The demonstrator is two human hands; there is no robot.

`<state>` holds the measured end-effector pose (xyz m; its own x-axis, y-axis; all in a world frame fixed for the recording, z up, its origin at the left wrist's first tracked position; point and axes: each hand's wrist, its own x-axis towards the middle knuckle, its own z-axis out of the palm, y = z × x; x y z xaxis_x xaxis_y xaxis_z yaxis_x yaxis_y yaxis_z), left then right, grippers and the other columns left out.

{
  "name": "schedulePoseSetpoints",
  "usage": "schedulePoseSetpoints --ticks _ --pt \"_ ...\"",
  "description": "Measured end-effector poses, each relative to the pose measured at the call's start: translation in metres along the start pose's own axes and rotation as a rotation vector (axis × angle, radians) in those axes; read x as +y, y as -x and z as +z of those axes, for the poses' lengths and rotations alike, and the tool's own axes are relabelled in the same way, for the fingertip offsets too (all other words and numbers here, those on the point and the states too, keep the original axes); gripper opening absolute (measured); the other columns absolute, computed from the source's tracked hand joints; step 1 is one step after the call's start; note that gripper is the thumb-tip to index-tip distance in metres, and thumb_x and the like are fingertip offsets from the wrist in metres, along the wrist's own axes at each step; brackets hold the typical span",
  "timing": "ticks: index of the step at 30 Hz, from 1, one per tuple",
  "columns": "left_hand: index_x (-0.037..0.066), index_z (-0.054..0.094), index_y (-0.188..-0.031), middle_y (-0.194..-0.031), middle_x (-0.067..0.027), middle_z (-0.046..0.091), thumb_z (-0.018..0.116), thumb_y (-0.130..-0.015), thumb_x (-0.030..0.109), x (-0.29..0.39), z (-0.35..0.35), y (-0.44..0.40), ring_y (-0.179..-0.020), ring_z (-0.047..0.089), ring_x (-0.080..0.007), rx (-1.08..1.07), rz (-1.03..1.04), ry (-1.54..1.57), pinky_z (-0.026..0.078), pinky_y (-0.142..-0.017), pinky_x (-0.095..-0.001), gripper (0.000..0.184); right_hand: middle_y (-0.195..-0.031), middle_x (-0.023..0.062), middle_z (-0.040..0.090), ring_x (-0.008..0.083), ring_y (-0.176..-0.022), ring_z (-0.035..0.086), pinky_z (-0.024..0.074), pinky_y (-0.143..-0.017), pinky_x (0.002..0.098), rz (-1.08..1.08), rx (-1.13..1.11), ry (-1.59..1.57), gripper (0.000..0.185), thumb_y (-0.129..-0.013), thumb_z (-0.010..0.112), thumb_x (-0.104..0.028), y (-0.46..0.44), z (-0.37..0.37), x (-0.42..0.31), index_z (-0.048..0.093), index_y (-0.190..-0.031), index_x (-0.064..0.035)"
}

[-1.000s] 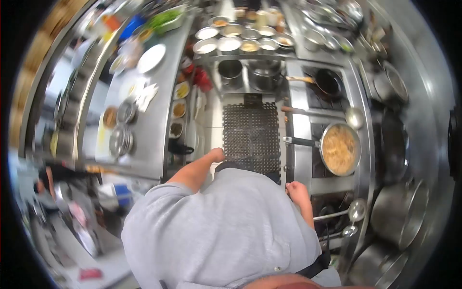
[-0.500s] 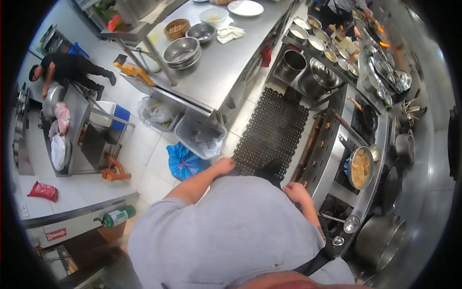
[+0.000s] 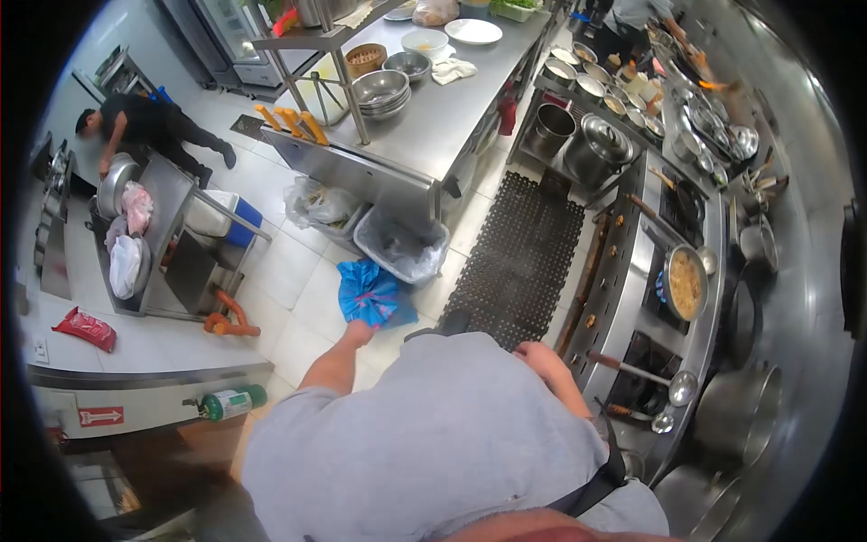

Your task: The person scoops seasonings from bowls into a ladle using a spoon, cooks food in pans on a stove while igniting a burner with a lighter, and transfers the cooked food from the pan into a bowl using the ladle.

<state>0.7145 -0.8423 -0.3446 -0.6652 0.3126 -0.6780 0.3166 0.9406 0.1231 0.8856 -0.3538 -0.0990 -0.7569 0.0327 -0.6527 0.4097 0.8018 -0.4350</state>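
Note:
My left hand hangs low at the left of my body, at the lower edge of a tied blue plastic bag on the tiled floor. From above they overlap, and I cannot make out whether they touch. Its fingers are mostly hidden behind the back of the hand. My right hand is in front of my body on the right, near the front of the stove. Nothing shows in it, and its fingertips are out of sight. A pan of food sits on a burner farther right.
Lined bins stand under the steel table. A perforated black mat covers the floor ahead. Ladles lie across the stove. A person in black handles a metal pot at left; another person works at the far stove.
My left hand has moved left and down, from beside the bin to the blue bag's edge. My right hand has shifted slightly left. The view has turned, so the surroundings sit differently.

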Motion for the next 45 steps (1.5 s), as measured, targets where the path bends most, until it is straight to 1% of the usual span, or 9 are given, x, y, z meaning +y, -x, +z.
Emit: schedulePoseSetpoints --ticks 3,4,13,19,23,26,34,42,45 --pt "0.005 0.075 -0.088 -0.095 -0.0251 0.072 0.058 -0.092 0.032 0.027 0.018 -0.024 -0.092 0.069 -0.0433 0.174 0.268 -0.046 0.055 -0.081 -0.0534 0.032 -0.104 0.0216 0.073 0.0386 -0.101 0.069 0.0538 -0.089 0.0459 -0.009 0.103 -0.089 0.037 -0.094 0.062 -0.035 0.034 0.021 -0.009 0.073 -0.109 -0.0030" --pt "0.000 0.074 -0.091 -0.103 -0.0268 0.071 0.058 -0.087 0.025 0.069 -0.016 0.007 -0.093 0.069 -0.0442 0.150 0.157 0.126 0.054 -0.087 -0.0524 0.030 -0.103 0.0212 0.073 0.0386 -0.100 0.069 0.0540 -0.088 0.0457 0.010 0.143 -0.154 0.035 -0.094 0.063 -0.034 0.046 0.032 -0.011 0.073 -0.108 -0.0036" --pt "0.005 0.074 -0.098 -0.101 -0.0196 0.073 0.061 -0.087 0.018 0.217 -0.088 0.125 -0.096 0.069 -0.0385 0.191 0.589 0.306 0.054 -0.086 -0.0463 0.022 -0.103 0.0212 0.074 0.0376 -0.100 0.070 0.0544 -0.087 0.0439 0.029 0.131 -0.324 0.038 -0.094 0.063 -0.035 0.119 0.168 -0.011 0.073 -0.109 -0.0020" --pt "0.003 0.073 -0.097 -0.089 -0.0105 0.070 0.073 -0.088 0.016 0.299 -0.168 0.299 -0.077 0.067 -0.0284 0.334 1.114 0.672 0.054 -0.071 -0.0384 0.015 -0.104 0.0215 0.074 0.0377 -0.100 0.070 0.0537 -0.087 0.0444 0.023 0.080 -0.361 0.040 -0.092 0.063 -0.037 0.137 0.225 -0.007 0.073 -0.108 -0.0016" --pt "0.004 0.069 -0.096 -0.088 -0.0056 0.065 0.074 -0.090 0.025 0.288 -0.233 0.402 -0.070 0.061 -0.0197 0.888 1.858 0.510 0.047 -0.057 -0.0354 0.022 -0.104 0.0215 0.074 0.0384 -0.100 0.070 0.0544 -0.088 0.0452 -0.009 0.046 -0.257 0.041 -0.093 0.063 -0.039 0.147 0.215 -0.015 0.073 -0.108 -0.0022" --pt "0.006 0.067 -0.096 -0.092 -0.0016 0.057 0.071 -0.091 0.025 0.273 -0.258 0.473 -0.067 0.052 -0.0156 1.261 2.152 0.669 0.043 -0.054 -0.0316 0.020 -0.104 0.0210 0.074 0.0382 -0.100 0.070 0.0549 -0.088 0.0454 -0.020 0.031 -0.130 0.042 -0.093 0.062 -0.040 0.145 0.205 -0.025 0.074 -0.107 -0.0027" --pt "0.009 0.056 -0.084 -0.090 0.0054 0.046 0.071 -0.091 0.019 0.195 -0.258 0.521 -0.071 0.043 -0.0063 1.990 2.117 0.715 0.034 -0.053 -0.0237 0.020 -0.104 0.0191 0.074 0.0370 -0.100 0.071 0.0549 -0.089 0.0456 -0.035 -0.064 0.168 0.039 -0.094 0.059 -0.037 0.150 0.190 -0.084 0.073 -0.110 -0.0048" --pt "0.011 0.052 -0.082 -0.088 0.0073 0.045 0.071 -0.090 0.021 0.065 -0.220 0.570 -0.074 0.041 -0.0064 2.232 1.927 0.519 0.034 -0.057 -0.0223 0.023 -0.108 0.0217 0.072 0.0394 -0.104 0.068 0.0530 -0.093 0.0483 -0.131 -0.177 0.362 0.040 -0.093 0.058 -0.037 0.143 0.235 -0.142 0.072 -0.109 -0.0031" --pt "0.011 0.053 -0.080 -0.084 0.0071 0.046 0.067 -0.090 0.019 0.036 -0.191 0.587 -0.075 0.043 -0.0053 2.333 2.048 0.365 0.034 -0.058 -0.0205 0.019 -0.109 0.0214 0.072 0.0392 -0.106 0.068 0.0526 -0.094 0.0481 -0.136 -0.184 0.354 0.041 -0.094 0.057 -0.038 0.156 0.245 -0.169 0.072 -0.112 -0.0035"
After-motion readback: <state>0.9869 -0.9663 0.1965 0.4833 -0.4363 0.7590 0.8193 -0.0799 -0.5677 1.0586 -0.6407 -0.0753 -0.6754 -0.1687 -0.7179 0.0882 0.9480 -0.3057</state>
